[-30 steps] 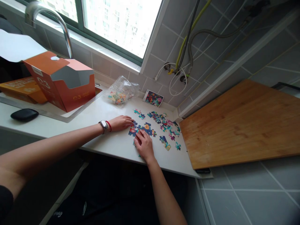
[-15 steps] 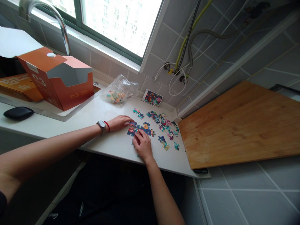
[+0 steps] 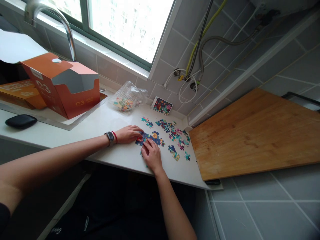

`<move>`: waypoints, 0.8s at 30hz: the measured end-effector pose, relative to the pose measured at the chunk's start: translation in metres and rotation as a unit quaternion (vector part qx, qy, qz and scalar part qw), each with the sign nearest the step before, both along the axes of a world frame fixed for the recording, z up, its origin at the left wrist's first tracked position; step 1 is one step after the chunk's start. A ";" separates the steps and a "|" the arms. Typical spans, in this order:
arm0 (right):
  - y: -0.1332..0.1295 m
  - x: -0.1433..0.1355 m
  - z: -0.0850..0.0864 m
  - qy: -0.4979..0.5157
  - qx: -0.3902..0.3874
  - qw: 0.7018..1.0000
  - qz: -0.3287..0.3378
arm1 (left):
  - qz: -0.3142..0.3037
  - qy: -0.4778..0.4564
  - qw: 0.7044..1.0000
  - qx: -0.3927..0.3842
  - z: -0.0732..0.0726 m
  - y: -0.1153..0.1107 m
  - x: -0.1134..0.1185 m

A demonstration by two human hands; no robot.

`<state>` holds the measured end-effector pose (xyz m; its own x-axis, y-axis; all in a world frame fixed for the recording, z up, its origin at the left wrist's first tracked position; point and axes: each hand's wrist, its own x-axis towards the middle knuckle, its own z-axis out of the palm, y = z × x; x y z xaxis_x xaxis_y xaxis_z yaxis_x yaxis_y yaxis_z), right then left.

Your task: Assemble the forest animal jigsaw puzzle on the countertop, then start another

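- Left wrist: a watch [image 3: 110,136] with a dark, rounded rectangular face, a silvery case and a light greyish strap.
- Just beside it, on the side toward the left hand [image 3: 128,134], a thin bright red cord [image 3: 115,137] circles the wrist; its fastening is too small to make out.
- Left upper arm: the rim of a black sleeve [image 3: 4,213], cut off by the picture's edge; both forearms are uncovered.
- Lower body: near-black clothing [image 3: 120,206], its folds lost in shadow.
- On that cloth, small white lettering [image 3: 56,230], unreadable, and a narrow, pale slanting mark [image 3: 86,223], possibly a zip or trim.
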<state>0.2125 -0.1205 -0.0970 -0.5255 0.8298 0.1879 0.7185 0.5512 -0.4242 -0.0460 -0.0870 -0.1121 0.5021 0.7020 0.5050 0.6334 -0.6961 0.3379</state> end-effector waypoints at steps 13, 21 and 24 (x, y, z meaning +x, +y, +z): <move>-0.001 -0.001 0.002 0.001 -0.001 1.000 0.012 | -0.034 0.055 0.998 0.017 0.005 -0.003 0.004; 0.014 0.012 -0.007 0.280 0.018 0.953 -0.117 | 0.135 0.057 0.989 0.020 0.004 -0.007 0.006; 0.019 0.020 -0.008 0.350 0.006 0.915 -0.202 | 0.173 0.061 0.983 0.018 0.005 -0.010 0.007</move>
